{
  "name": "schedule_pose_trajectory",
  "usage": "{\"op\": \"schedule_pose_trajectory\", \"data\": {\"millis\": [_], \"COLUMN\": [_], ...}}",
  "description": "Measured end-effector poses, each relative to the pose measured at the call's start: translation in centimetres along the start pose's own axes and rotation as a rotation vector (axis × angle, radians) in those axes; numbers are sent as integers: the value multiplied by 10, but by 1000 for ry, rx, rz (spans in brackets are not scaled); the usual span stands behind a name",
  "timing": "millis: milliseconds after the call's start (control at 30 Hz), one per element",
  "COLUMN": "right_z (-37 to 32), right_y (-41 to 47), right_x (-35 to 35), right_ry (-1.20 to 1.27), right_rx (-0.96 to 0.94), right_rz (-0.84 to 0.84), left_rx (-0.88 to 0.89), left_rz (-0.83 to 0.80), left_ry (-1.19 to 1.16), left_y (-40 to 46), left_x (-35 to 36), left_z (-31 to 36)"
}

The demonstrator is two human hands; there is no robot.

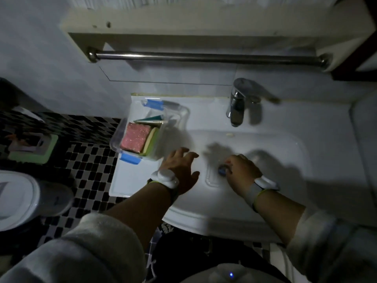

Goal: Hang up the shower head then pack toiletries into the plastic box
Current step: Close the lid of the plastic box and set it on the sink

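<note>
A clear plastic box (179,111) with blue clips stands on the left ledge of the white sink (265,139). Inside it lie a pink sponge (135,138), a green-and-yellow sponge (152,144) and a teal tube (153,119). My left hand (180,166) hovers open just right of the box's near corner, fingers spread, holding nothing. My right hand (239,170) rests in the sink's soap recess with its fingers curled around a small blue object (222,170), mostly hidden by the fingers. No shower head is in view.
A chrome faucet (237,103) stands at the back of the sink. A metal towel bar (204,57) runs under a shelf above. A white lid (132,176) lies on the ledge's near left. To the left are checkered floor tiles and a toilet (18,199).
</note>
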State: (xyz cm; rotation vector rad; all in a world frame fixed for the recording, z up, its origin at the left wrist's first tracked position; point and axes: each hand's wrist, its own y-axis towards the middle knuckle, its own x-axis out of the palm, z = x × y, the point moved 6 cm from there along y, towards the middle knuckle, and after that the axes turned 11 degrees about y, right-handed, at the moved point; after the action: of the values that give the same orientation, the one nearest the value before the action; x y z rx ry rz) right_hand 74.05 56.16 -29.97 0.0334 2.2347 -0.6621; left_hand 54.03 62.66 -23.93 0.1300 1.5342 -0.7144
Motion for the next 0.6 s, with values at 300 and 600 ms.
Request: {"op": "schedule_pose_trajectory", "data": {"millis": [300, 600], "right_z": [71, 121], "right_y": [-7, 2], "right_x": [29, 43], "right_ry": [61, -90], "right_rx": [135, 238], "right_rz": [-37, -103], "left_rx": [-68, -59], "left_rz": [-195, -380], "left_ry": [30, -27], "left_y": [21, 31], "left_x": [72, 146], "left_z": [22, 29]}}
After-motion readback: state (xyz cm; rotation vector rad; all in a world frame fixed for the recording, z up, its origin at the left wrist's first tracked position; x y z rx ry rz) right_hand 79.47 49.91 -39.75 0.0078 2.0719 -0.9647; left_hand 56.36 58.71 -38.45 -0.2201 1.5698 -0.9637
